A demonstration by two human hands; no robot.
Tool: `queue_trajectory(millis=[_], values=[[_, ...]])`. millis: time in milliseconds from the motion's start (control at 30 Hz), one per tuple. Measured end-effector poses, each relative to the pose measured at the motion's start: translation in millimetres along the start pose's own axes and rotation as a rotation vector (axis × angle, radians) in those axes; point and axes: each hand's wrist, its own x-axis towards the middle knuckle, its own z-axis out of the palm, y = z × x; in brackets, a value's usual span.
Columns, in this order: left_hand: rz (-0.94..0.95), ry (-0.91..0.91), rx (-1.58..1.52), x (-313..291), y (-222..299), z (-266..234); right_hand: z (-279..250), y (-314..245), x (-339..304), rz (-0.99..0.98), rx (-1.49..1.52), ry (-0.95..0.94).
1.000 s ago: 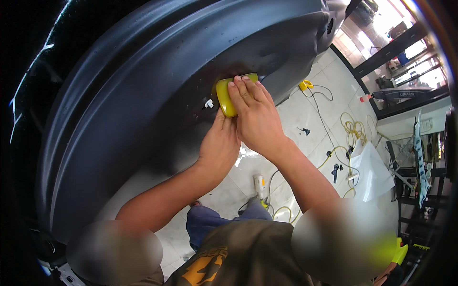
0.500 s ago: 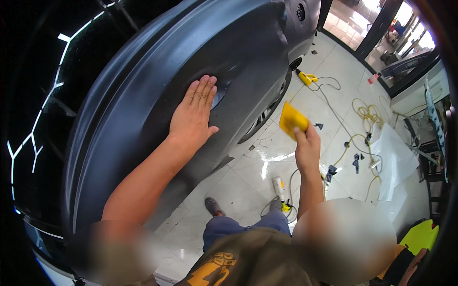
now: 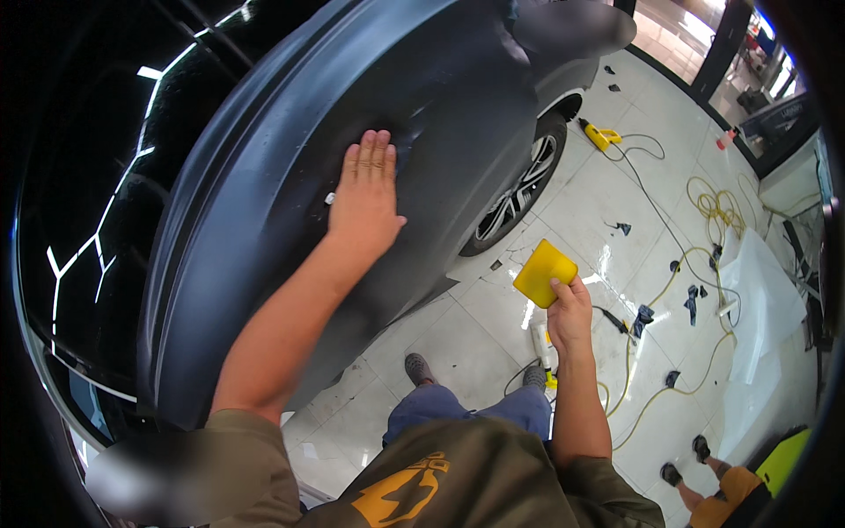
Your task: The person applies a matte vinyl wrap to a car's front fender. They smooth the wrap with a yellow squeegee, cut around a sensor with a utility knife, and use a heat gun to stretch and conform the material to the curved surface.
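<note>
In the head view, the left hand (image 3: 368,201) lies flat and outstretched on the dark car panel (image 3: 458,132); the right hand (image 3: 572,315) grips a yellow squeegee (image 3: 540,267) near one corner, clear of the panel.

The dark grey body panel (image 3: 264,290) bounds movement on the left; the left hand (image 3: 365,198) lies flat against it, leaving travel along the surface or outward from it. A small white piece (image 3: 330,200) obstructs a slide just to this hand's left, whereas to its right the panel face offers passage. Open air separates the two hands. The right hand (image 3: 570,308) carries a yellow card (image 3: 546,271), which projects into the gap toward the wheel (image 3: 524,189); room remains between card and tyre. Near the right forearm, a white bottle (image 3: 541,345) limits lower passage. Farther right, a yellow hose (image 3: 717,211) and a white sheet (image 3: 761,290) obstruct the floor (image 3: 466,334).
</note>
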Motion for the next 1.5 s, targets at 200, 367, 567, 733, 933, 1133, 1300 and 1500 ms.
queue_trajectory(millis=[200, 367, 567, 733, 933, 1133, 1300, 1500], values=[[0.210, 0.233, -0.236, -2, -55, -13, 19, -14, -28, -0.024, -0.304, -0.107], [0.437, 0.213, 0.005, -17, -110, 2, 101, -36, -41, -0.150, -0.836, -0.109], [0.588, 0.301, 0.110, -3, -127, -3, 147, 16, 85, -0.543, -0.403, 0.114], [0.680, 0.369, 0.166, 8, -130, 7, 201, 58, 4, -0.365, -0.416, -0.020], [0.699, 0.184, 0.162, 2, -125, -11, 240, 85, 11, -0.265, -0.532, -0.276], [0.697, 0.125, 0.158, 1, -112, -5, 187, 46, 97, -0.543, -0.418, 0.034], [0.680, 0.064, 0.127, 1, -104, -5, 160, -35, 169, -0.755, -0.795, 0.357], [0.627, 0.009, 0.137, 1, -102, 0, 229, 40, 90, -1.154, -0.880, 0.120]])
